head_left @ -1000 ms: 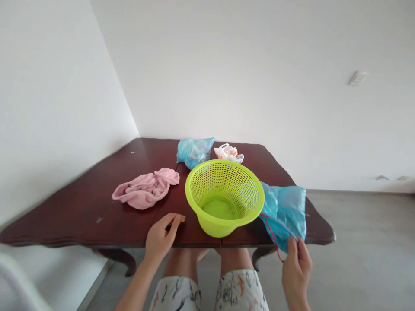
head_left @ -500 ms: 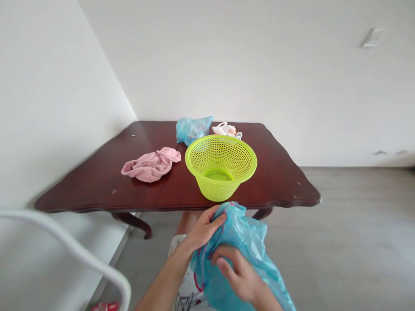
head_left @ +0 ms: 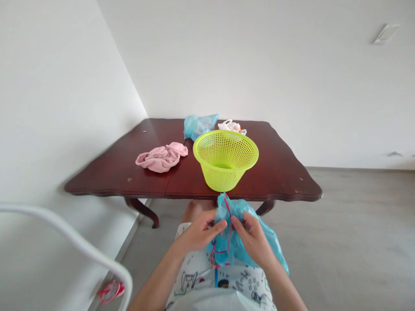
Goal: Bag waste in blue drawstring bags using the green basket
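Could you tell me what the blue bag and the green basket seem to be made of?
The blue bag looks like thin, glossy plastic film, judging by its crinkles and sheen; its red cord may be a synthetic drawstring. The green basket seems moulded rigid plastic, smooth and slightly shiny, with evenly punched holes.

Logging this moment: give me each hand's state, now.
Left hand: closed, pinching the blue plastic bag.
Right hand: closed, pinching the blue plastic bag.
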`<action>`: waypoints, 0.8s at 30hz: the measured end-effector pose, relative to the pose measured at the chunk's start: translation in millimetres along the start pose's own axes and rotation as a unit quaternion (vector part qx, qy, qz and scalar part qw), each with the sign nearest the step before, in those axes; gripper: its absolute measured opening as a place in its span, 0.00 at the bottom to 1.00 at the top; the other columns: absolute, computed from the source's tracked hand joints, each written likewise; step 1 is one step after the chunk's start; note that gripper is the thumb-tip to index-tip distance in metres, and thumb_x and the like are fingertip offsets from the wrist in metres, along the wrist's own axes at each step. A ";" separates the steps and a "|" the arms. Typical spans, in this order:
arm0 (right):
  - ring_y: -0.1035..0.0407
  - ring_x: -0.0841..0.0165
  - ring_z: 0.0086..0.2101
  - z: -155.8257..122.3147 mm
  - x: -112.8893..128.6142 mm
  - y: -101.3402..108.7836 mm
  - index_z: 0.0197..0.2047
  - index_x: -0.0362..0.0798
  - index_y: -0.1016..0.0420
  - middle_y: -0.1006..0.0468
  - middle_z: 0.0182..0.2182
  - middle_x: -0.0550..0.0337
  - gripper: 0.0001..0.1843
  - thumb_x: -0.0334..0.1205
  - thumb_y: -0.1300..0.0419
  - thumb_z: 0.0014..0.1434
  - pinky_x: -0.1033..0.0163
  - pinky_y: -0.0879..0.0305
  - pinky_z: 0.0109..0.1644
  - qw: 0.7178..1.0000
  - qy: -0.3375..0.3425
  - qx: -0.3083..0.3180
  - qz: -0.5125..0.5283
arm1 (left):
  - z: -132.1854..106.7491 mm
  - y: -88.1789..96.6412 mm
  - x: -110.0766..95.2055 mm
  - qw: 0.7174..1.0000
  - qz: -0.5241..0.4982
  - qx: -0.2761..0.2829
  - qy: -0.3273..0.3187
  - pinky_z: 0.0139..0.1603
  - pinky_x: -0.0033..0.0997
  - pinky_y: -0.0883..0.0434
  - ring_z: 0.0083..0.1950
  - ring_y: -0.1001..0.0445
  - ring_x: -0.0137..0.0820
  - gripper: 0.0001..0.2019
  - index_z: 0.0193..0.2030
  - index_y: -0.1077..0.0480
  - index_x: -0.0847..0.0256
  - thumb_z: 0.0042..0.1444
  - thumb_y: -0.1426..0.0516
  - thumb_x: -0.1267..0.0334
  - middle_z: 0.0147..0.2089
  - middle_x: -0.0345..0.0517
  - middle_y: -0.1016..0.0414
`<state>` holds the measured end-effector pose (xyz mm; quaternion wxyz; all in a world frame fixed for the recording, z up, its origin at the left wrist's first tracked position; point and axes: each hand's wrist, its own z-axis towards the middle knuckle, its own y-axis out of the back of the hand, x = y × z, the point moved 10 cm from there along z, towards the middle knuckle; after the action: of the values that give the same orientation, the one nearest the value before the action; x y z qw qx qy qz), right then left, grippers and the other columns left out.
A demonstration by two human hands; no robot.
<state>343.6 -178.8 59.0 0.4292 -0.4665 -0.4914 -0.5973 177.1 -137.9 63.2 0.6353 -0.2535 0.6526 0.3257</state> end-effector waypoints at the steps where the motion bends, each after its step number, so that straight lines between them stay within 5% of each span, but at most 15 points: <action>1: 0.36 0.66 0.31 -0.1 -1.9 2.3 0.30 0.53 0.28 0.28 0.27 0.64 0.33 0.71 0.31 0.74 0.63 0.36 0.33 0.999 -0.015 0.001 0.028 | -2.4 7.6 2.8 1.000 -0.013 -0.024 0.007 0.38 0.29 0.30 0.37 0.28 0.32 0.31 0.41 0.19 0.63 0.77 0.39 0.32 0.37 0.47 0.21; 6: 0.18 0.58 0.39 -3.2 -11.9 23.5 0.47 0.54 0.12 0.10 0.39 0.57 0.25 0.66 0.20 0.65 0.56 0.19 0.46 0.960 -0.119 0.005 0.252 | -23.0 54.2 8.1 0.981 -0.103 -0.164 0.025 0.36 0.29 0.26 0.33 0.25 0.32 0.34 0.34 0.23 0.62 0.68 0.32 0.27 0.32 0.44 0.21; 10: 0.12 0.49 0.46 -8.4 -28.6 56.2 0.47 0.55 0.09 0.07 0.39 0.56 0.26 0.62 0.13 0.55 0.48 0.14 0.56 0.894 -0.191 -0.068 0.400 | -47.6 91.7 14.0 0.920 -0.274 -0.276 0.039 0.33 0.30 0.21 0.31 0.20 0.34 0.31 0.42 0.18 0.61 0.57 0.22 0.33 0.33 0.43 0.16; 15: 0.11 0.42 0.56 -17.5 -41.7 64.0 0.46 0.52 0.07 0.05 0.43 0.50 0.29 0.66 0.14 0.53 0.42 0.15 0.65 0.863 -0.249 -0.062 0.436 | -61.8 96.2 20.7 0.868 -0.416 -0.244 0.120 0.39 0.34 0.16 0.36 0.13 0.40 0.22 0.38 0.20 0.62 0.69 0.28 0.43 0.34 0.48 0.14; 20: 0.10 0.43 0.52 -21.2 -32.5 67.2 0.54 0.51 0.08 0.05 0.43 0.50 0.29 0.62 0.16 0.58 0.44 0.12 0.56 0.876 -0.261 -0.048 0.403 | -73.0 126.1 33.5 0.894 -0.303 -0.292 0.156 0.35 0.33 0.21 0.32 0.17 0.38 0.22 0.47 0.19 0.61 0.73 0.34 0.40 0.33 0.46 0.16; 24: 0.10 0.49 0.46 -16.1 -14.4 89.5 0.54 0.54 0.09 0.06 0.44 0.55 0.29 0.62 0.15 0.56 0.50 0.12 0.48 0.907 -0.193 -0.100 0.362 | -71.0 148.3 19.4 0.949 -0.004 -0.294 0.112 0.55 0.41 0.19 0.54 0.15 0.47 0.33 0.53 0.20 0.58 0.73 0.41 0.25 0.50 0.51 0.13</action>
<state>431.2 -207.2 60.4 0.4637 -0.7588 -0.2995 -0.3457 18.3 -91.6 57.7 0.4565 -0.4662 0.5943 0.4702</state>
